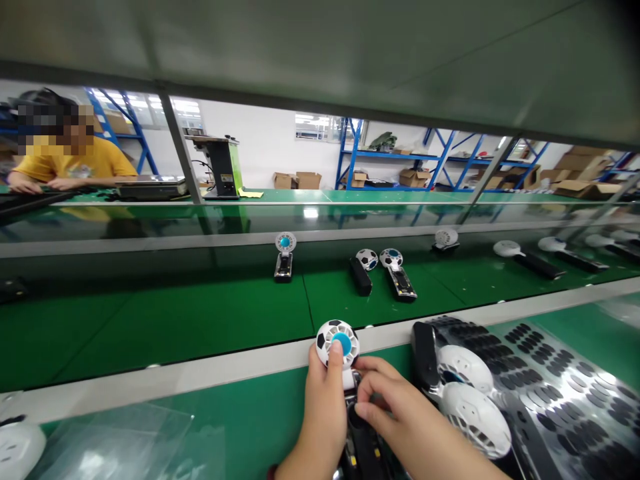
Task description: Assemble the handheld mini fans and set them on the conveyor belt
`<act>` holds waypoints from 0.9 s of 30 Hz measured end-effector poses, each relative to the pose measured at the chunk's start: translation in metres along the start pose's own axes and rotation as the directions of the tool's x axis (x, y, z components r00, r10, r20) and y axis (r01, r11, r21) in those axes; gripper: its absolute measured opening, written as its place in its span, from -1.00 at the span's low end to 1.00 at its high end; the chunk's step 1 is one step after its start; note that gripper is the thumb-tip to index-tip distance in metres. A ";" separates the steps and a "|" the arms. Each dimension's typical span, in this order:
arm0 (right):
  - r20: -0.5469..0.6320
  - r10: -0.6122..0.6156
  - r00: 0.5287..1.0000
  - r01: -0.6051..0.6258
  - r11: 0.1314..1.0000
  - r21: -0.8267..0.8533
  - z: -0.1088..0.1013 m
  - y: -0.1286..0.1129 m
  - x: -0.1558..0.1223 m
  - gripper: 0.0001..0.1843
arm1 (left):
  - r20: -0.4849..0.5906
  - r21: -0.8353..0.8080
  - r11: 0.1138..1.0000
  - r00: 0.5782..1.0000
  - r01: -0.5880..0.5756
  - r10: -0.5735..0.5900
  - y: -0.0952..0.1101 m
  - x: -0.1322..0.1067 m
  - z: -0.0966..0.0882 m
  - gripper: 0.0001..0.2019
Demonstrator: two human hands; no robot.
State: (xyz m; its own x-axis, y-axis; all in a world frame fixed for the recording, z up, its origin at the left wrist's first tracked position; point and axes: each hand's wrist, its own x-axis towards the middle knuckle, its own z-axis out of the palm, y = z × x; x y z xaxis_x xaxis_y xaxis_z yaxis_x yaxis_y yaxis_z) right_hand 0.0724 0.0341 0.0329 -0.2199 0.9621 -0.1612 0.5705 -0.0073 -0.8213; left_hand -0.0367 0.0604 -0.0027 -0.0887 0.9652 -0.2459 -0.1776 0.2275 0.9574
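My left hand (324, 407) grips a small handheld fan (338, 343) with a black-and-white football-pattern head and a blue hub, thumb resting on the head. My right hand (395, 410) pinches the fan's black handle (363, 447) just below the head, fingers curled. Both hands hover over the green bench near its front rail.
White fan heads (473, 400) and a black handle (425, 353) lie right of my hands on a sheet of black oval stickers (565, 387). Several fans (284, 257) ride the green conveyor (200, 313). A person in a yellow shirt (75, 167) sits far left. Clear plastic bags (115, 440) lie at lower left.
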 end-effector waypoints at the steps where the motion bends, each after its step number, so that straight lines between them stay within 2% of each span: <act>1: 0.000 -0.002 1.000 0.002 1.000 0.003 0.000 0.001 0.000 -0.87 | 0.007 -0.004 1.000 1.000 0.002 -0.002 0.001 0.000 0.000 -0.62; 6: -0.013 0.016 1.000 -0.016 1.000 -0.017 0.002 0.002 -0.003 -0.87 | 0.006 0.008 1.000 1.000 0.002 -0.002 0.003 -0.002 0.001 -0.61; 9: -0.055 0.013 0.998 -0.018 0.996 -0.085 0.004 0.002 -0.007 -0.88 | 0.015 -0.007 1.000 1.000 -0.003 0.003 0.001 -0.001 0.001 -0.59; 15: -0.127 -0.049 0.991 0.021 0.978 -0.206 0.007 0.005 -0.010 -0.88 | 0.046 -0.052 0.999 0.999 -0.006 0.008 -0.005 0.000 0.001 -0.57; 17: -0.158 -0.033 0.987 0.011 0.990 -0.140 0.008 0.009 -0.008 -0.83 | 0.038 -0.053 0.999 0.999 -0.006 0.008 -0.005 0.000 0.001 -0.56; 19: -0.132 0.039 0.990 -0.035 0.999 0.036 0.010 0.014 -0.004 -0.51 | 0.052 -0.091 0.996 0.999 0.016 -0.011 -0.005 0.000 0.000 -0.56; 21: -0.051 0.077 0.996 -0.065 0.976 0.206 0.015 0.021 0.000 -0.26 | 0.074 -0.124 0.992 0.997 0.034 -0.025 -0.006 0.000 0.000 -0.55; 23: -0.019 0.048 0.999 -0.041 0.964 0.264 0.022 0.030 0.003 -0.20 | 0.055 -0.108 0.994 0.998 0.021 -0.015 -0.008 0.000 0.000 -0.54; 27: -0.184 -0.009 0.983 0.055 0.968 0.244 0.032 0.048 0.001 -0.26 | -0.007 -0.057 0.997 0.998 0.060 -0.060 -0.009 0.008 0.005 -0.53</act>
State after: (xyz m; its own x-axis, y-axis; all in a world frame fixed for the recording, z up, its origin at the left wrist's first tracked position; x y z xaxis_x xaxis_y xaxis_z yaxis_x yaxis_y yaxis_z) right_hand 0.0738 0.0263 -0.0241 -0.0756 0.9959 -0.0503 0.3476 -0.0210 -0.9374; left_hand -0.0309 0.0662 -0.0128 -0.0850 0.9488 -0.3043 -0.2377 0.2773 0.9309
